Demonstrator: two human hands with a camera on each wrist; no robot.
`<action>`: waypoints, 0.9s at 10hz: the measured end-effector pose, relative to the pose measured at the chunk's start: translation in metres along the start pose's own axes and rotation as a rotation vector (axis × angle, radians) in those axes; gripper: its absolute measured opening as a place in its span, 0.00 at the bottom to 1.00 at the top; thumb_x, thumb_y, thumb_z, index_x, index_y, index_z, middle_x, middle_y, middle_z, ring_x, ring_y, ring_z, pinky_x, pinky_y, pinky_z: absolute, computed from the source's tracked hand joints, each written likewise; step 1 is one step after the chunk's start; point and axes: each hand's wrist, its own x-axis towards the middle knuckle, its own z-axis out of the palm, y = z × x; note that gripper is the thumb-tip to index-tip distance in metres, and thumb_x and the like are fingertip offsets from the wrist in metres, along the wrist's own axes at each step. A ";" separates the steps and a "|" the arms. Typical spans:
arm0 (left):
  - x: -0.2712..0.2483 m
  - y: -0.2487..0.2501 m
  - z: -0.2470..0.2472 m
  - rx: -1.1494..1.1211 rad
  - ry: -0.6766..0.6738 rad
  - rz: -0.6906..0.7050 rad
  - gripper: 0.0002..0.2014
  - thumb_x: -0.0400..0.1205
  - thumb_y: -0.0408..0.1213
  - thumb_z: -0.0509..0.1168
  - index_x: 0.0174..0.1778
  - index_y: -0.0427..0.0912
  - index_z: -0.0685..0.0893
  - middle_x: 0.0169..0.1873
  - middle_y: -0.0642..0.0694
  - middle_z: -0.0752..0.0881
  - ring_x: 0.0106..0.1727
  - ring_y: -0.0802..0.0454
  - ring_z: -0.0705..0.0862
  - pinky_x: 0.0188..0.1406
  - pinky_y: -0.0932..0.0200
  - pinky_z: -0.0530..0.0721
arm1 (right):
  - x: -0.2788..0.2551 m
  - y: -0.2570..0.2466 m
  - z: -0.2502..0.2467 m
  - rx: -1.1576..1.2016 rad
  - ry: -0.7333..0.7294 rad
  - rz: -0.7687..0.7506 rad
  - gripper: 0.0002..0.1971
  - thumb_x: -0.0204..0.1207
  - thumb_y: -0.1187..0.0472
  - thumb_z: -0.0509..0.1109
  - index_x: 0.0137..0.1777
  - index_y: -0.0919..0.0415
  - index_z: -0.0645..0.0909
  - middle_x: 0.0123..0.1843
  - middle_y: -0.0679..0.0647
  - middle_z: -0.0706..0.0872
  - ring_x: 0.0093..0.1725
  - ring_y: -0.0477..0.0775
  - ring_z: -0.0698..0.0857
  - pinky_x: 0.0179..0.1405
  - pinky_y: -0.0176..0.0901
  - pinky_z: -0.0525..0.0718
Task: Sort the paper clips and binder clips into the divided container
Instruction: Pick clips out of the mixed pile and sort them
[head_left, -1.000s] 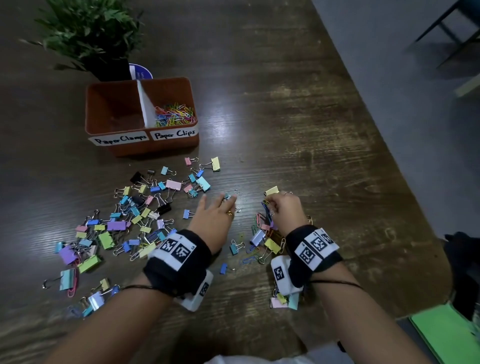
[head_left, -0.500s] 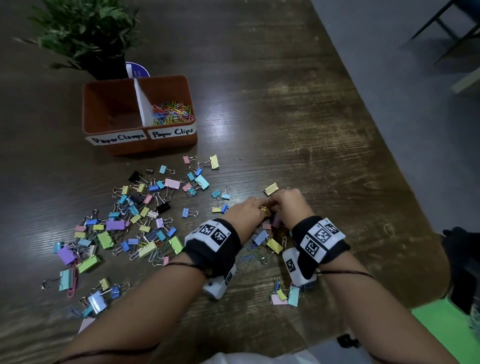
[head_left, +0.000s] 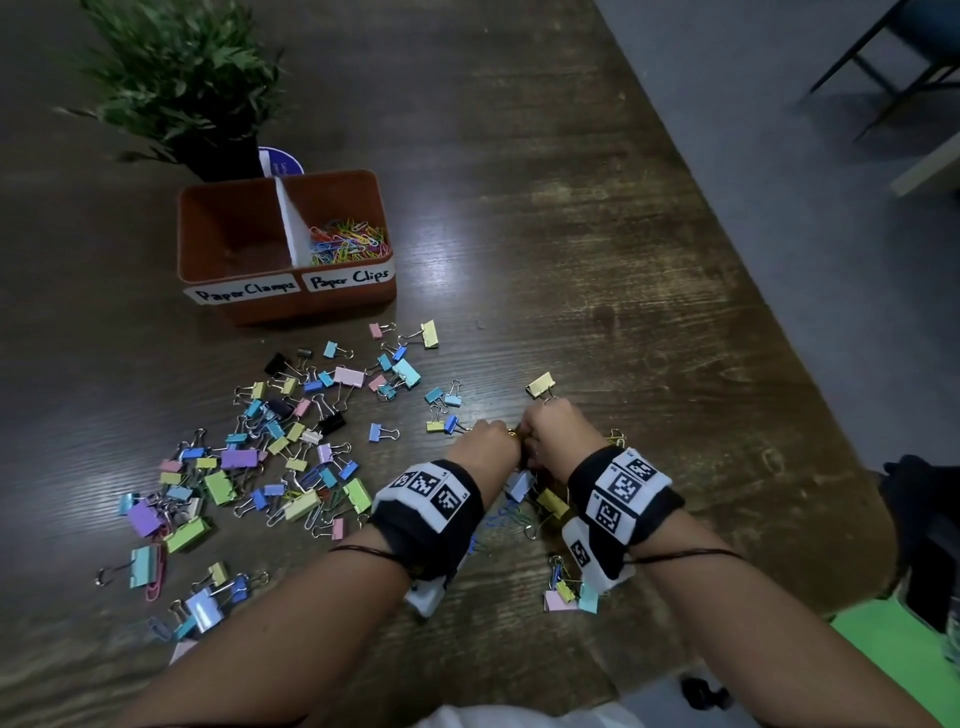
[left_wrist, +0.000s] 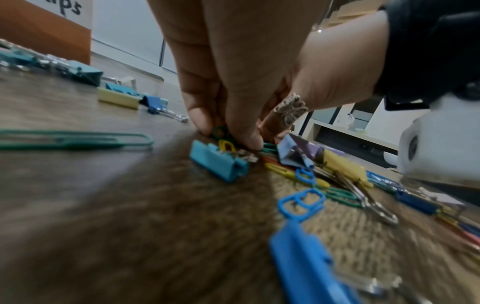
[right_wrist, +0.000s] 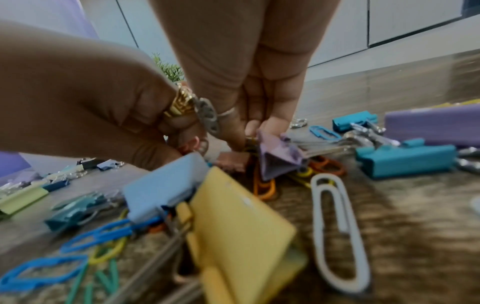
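While both hands work low over the scatter, notes run big to small:

Desk: dark wood desk (head_left: 571, 208), carrying everything; a potted plant (head_left: 182, 83) stands at the back.

Container: orange divided container (head_left: 337, 304) just in front of the plant. Right compartment, labelled "Paper Clips", holds a bright heap of paper clips (head_left: 348, 243). Left compartment, labelled "Paper Clamps", looks bare.

Binder clips: binder clips (head_left: 270, 447) spread wide across the desk in front of the container, a smaller cluster under the wrists. None binned that I can see.

Left hand: left hand (head_left: 485, 447), fingers curled, tips pinched down on small coloured paper clips against the desk, beside a teal binder clip (left_wrist: 218, 162).

Right hand: right hand (head_left: 553, 434) touching the left, fingers pinching into the same tangle at a purple binder clip (right_wrist: 278, 160); exactly what it grips, cannot tell.

Loose paper clips: several lie mixed among the binder clips near the wrists.

Progress: my guess, paper clips mostly sorted, stragglers being picked; binder clips all left.
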 end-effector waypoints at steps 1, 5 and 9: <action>-0.007 -0.007 0.001 -0.084 -0.010 -0.058 0.16 0.81 0.21 0.56 0.65 0.28 0.74 0.62 0.32 0.74 0.64 0.37 0.75 0.61 0.49 0.77 | 0.001 -0.005 0.000 -0.031 -0.007 0.000 0.13 0.75 0.64 0.68 0.59 0.64 0.81 0.57 0.61 0.84 0.58 0.60 0.82 0.56 0.45 0.81; -0.061 -0.098 -0.037 -0.674 0.441 -0.277 0.10 0.83 0.32 0.62 0.48 0.29 0.85 0.38 0.39 0.84 0.42 0.51 0.84 0.49 0.57 0.81 | 0.041 -0.072 -0.073 0.604 0.318 -0.254 0.05 0.72 0.76 0.70 0.47 0.76 0.84 0.35 0.52 0.82 0.30 0.36 0.77 0.32 0.21 0.74; -0.004 -0.211 -0.135 -0.508 0.717 -0.616 0.09 0.79 0.35 0.67 0.49 0.33 0.85 0.49 0.35 0.86 0.55 0.39 0.83 0.55 0.54 0.77 | 0.158 -0.160 -0.119 0.408 0.413 -0.347 0.14 0.72 0.70 0.72 0.58 0.68 0.84 0.48 0.61 0.89 0.52 0.58 0.86 0.57 0.40 0.80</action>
